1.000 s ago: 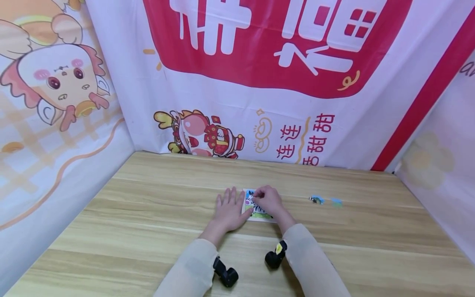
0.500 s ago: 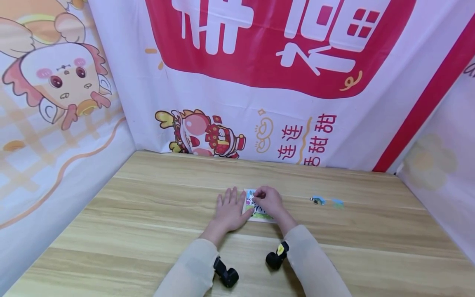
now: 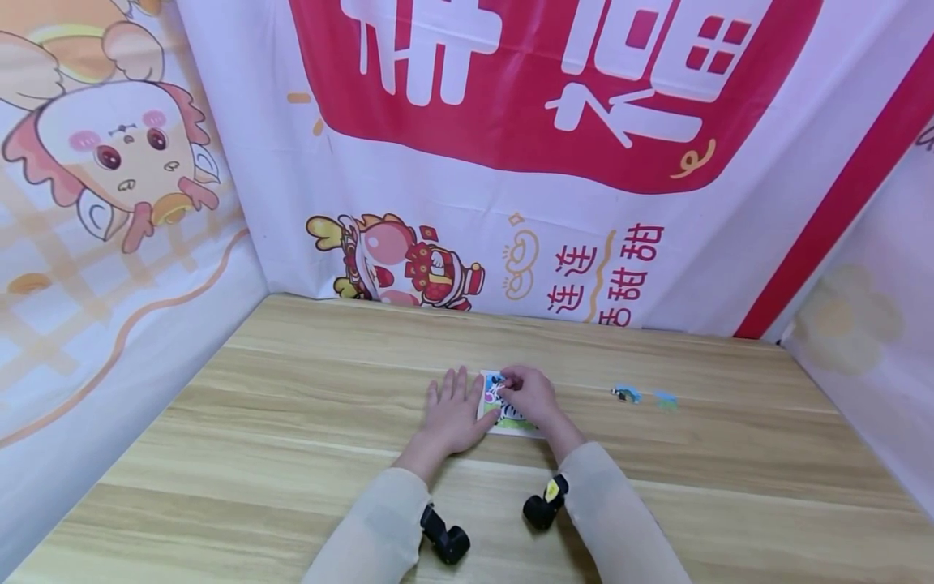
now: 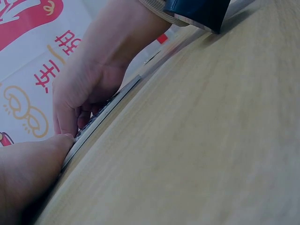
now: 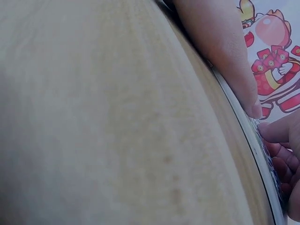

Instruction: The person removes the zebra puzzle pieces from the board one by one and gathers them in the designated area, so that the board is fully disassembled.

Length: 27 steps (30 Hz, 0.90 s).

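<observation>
A small jigsaw puzzle (image 3: 513,423) with a zebra on green and blue lies flat on the wooden table, in a white frame. My left hand (image 3: 452,418) rests with fingers spread beside its left edge, the thumb lying on the board. My right hand (image 3: 533,397) is over the upper part of the puzzle, thumb and fingers pinching a puzzle piece (image 3: 502,388) mostly hidden by the fingertips. In the left wrist view the thin board (image 4: 105,115) shows edge-on beneath the right hand. From the right wrist, the left thumb (image 5: 227,51) touches the board's surface.
Two loose puzzle pieces, one blue with dark markings (image 3: 625,394) and one pale blue-green (image 3: 666,400), lie on the table (image 3: 292,454) to the right. Printed cloth (image 3: 438,186) hangs behind and at the sides. A black wrist camera (image 3: 541,509) sits by the right sleeve.
The right fingers shift slightly over the upper part of the puzzle. The left hand stays put, and the whole head view drifts a little.
</observation>
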{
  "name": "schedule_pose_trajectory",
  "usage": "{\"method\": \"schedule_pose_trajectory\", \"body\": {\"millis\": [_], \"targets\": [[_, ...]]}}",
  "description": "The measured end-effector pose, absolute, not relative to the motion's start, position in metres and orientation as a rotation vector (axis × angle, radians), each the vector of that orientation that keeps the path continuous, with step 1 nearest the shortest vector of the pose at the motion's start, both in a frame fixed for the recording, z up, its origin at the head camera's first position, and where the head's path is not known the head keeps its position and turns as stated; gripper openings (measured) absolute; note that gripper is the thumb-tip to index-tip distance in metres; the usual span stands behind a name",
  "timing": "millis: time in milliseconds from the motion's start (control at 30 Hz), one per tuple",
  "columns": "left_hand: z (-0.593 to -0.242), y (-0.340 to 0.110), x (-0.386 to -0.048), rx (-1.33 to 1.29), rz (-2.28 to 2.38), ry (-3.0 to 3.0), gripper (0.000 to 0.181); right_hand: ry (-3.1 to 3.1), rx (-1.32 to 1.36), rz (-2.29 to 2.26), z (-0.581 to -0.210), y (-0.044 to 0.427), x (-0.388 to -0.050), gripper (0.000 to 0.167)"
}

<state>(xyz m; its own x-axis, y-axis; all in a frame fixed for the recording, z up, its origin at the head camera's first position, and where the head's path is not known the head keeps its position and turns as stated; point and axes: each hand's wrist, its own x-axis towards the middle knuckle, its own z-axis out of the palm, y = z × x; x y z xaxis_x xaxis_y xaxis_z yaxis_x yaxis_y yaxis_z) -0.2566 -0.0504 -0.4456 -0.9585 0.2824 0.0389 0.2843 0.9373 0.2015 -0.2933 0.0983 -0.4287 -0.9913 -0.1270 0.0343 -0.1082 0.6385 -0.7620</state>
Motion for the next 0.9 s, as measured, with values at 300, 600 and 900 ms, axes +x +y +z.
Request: {"method": "schedule_pose_trajectory", "body": {"millis": [300, 600, 900], "targets": [[-0.4445, -0.0514, -0.2557, -0.452, -0.338, -3.079, 0.071, 2.815, -0.257, -1.255, -0.4251, 0.0992, -0.2953, 0.028], [-0.4428, -0.051, -0.2539, -0.464, -0.338, -3.066, 0.071, 2.825, -0.239, -1.248, -0.4287, 0.1006, -0.2975, 0.025], [-0.4417, -0.0513, -0.2543, -0.471, -0.375, -3.069, 0.07, 2.839, -0.312, -1.284, -0.4303, 0.1035, -0.2989, 0.025]]}}
